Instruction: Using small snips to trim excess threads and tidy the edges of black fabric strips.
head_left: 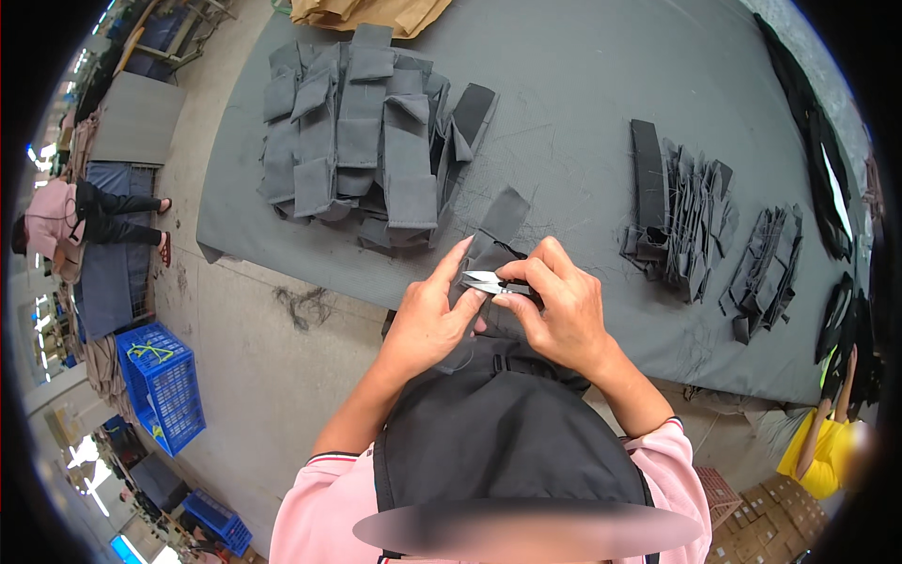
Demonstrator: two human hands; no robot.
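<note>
At the near edge of the worktop, your left hand pinches the strip between closed fingers, apparently steadying it for the snips, which your right hand grips with fingers closed.

My left hand pinches a gray fabric strip; my right hand holds silver snips at it, a strip heap beyond my left.

clippers at strip, fabric pile behind

The right hand partly hides the small snips.
</note>
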